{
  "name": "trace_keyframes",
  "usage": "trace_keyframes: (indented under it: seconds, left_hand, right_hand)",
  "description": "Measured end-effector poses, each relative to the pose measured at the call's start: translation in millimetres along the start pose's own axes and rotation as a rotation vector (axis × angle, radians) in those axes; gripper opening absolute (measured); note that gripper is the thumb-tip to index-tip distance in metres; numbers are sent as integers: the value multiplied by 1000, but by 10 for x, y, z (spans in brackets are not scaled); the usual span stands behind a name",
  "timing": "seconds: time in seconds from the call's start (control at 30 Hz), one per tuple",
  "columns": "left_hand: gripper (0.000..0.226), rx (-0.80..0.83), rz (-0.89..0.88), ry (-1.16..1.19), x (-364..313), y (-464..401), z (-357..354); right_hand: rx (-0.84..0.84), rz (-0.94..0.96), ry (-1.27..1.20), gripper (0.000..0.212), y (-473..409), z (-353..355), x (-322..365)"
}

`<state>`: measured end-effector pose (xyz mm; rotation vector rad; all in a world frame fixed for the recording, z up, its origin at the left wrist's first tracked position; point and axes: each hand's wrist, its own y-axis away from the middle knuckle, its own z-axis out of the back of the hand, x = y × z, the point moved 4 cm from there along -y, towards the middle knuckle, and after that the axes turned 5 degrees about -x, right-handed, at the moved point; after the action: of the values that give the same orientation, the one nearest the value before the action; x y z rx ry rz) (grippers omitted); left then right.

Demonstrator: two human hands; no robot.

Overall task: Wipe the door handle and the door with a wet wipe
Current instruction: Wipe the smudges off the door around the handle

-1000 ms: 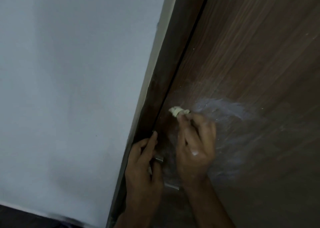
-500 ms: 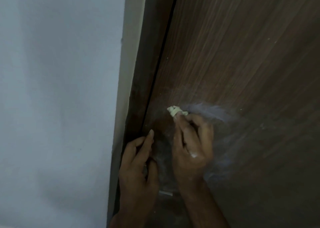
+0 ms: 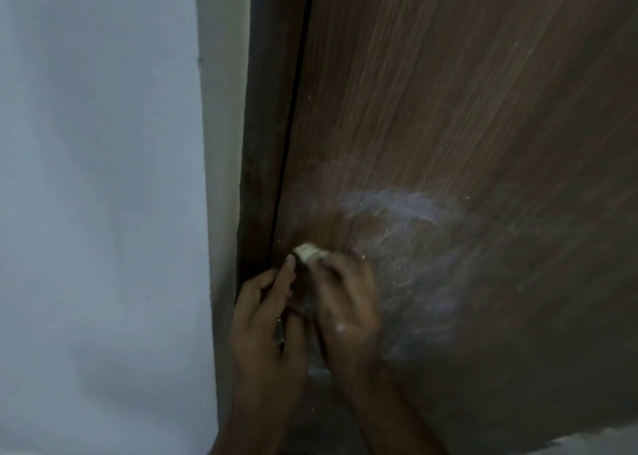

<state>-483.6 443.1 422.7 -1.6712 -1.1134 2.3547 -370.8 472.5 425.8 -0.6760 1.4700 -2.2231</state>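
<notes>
A brown wood-grain door (image 3: 448, 109) fills the right side, with pale smeared streaks across its middle. My right hand (image 3: 345, 306) pinches a small crumpled white wet wipe (image 3: 308, 252) and presses it on the door close to the door's left edge. My left hand (image 3: 269, 323) is curled round the metal door handle (image 3: 280, 330), which is almost wholly hidden; only a small silver bit shows between my hands.
A dark door frame (image 3: 266, 143) runs down beside the door, with a thin black gap between them. A pale blue-white wall (image 3: 96, 195) takes up the left half. A light patch shows at the bottom right corner.
The view has shifted, so door and frame sit further right. My right hand has slid the wipe left, toward the door's edge and my left index fingertip. My left hand keeps its hold.
</notes>
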Motion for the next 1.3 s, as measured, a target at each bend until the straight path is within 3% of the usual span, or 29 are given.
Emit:
trace_keyframes:
  seconds: [0.07,0.1,0.23,0.3,0.37,0.47,0.53,0.6,0.7,0.77,0.8,0.9,0.97,1.03,1.1,1.17,1.23,1.3]
  left_hand:
    - [56,7,-7,-1,9,15,-18]
    - [56,11,-10,-1,15,26,-24]
    - [62,15,6,-18,103,61,-31]
    - [62,11,12,-9,128,66,-34]
    - [58,6,15,1,142,65,-31]
    - [57,5,37,3,156,65,-25]
    - [57,9,37,-4,158,69,-21]
    - [59,14,23,-4,160,72,-26]
    - [67,29,24,10,153,79,-62]
    - [67,43,17,23,119,77,-84]
    - [64,48,7,27,96,64,-93]
    - [52,50,-33,23,24,15,-106]
    - [52,52,-38,16,-3,-4,-105]
    - [54,58,-33,22,-11,-9,-105]
    - [55,67,-39,0,-10,11,-109]
    - [60,100,-26,-11,-9,34,-127]
    - [59,143,-29,7,-39,33,-157]
    - [53,164,-64,15,-71,13,-180]
  right_hand:
    - [161,17,12,21,141,-98,31]
    - [146,-7,9,19,115,-66,3]
    - [-263,-85,30,10,-199,249,-126]
    - [-336,-115,-4,8,-223,267,-172]
    - [-185,-73,-28,12,-49,138,-128]
    - [213,-119,-137,25,421,-134,-96]
    - [232,-213,-205,24,500,-139,-129]
    - [67,-224,-171,18,306,39,-214]
    - [-310,-173,9,12,-27,399,-386]
    - [-366,-217,42,12,-61,415,-410]
    - [-301,-231,40,14,-6,347,-363]
    - [139,-280,-130,21,303,3,-215]
    - [220,-221,-117,22,347,-10,-178]
    - [33,-156,-78,18,202,167,-257]
    - [-262,-220,-24,15,6,397,-388]
    - [-426,-265,-22,13,-70,505,-489]
    - [-351,-223,4,15,-16,423,-416]
    - [-99,-96,-22,21,105,205,-245]
